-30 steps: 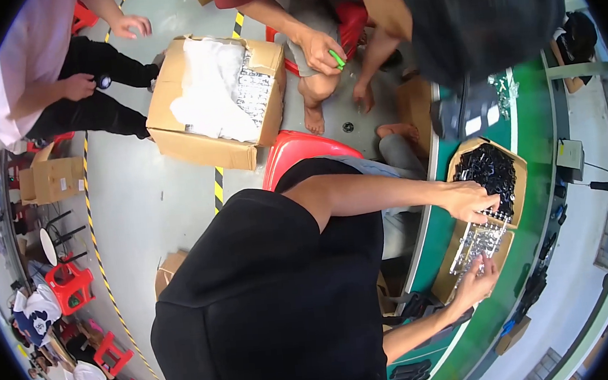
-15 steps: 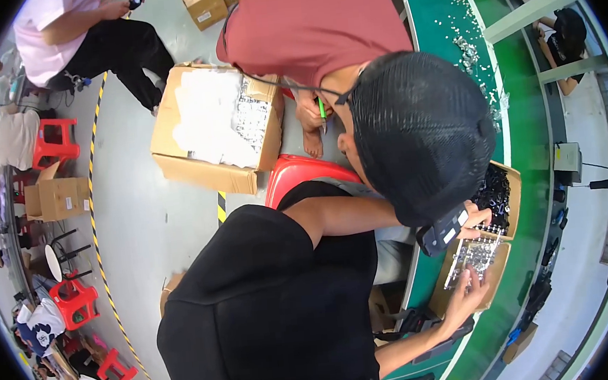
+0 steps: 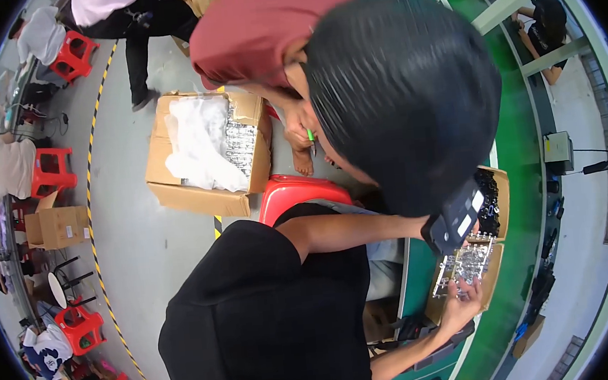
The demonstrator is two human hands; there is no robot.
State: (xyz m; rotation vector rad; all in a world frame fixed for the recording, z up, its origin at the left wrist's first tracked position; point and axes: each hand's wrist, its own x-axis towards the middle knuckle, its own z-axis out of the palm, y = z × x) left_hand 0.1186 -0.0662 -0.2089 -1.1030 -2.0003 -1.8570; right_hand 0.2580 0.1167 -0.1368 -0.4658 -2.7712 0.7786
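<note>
"What are the hands busy with?"

"A silver frame (image 3: 454,267) carrying small shiny parts. It slants over the lower cardboard tray (image 3: 494,266), one end close to that tray's left edge, the other near the edge where it meets the second tray (image 3: 506,199)."

"And the right hand (image 3: 463,304)?"

"Its fingers are curled round the frame's lower side, gripping it."

"The left (image 3: 474,230)?"

"Mostly hidden behind a dark device (image 3: 455,219) by the co-worker's black cap (image 3: 407,89). A bit shows near the frame's upper end, but I can't tell whether it's grasping."

"What's in that second tray?"

"A heap of black parts (image 3: 490,207). Both trays sit on the green workbench (image 3: 412,281), in from its near edge."

"Anything else close by?"

"The co-worker leans over, a green tool (image 3: 310,135) in one hand. Past the bench's near edge are a red stool (image 3: 303,193) and an open carton (image 3: 201,198)."
</note>
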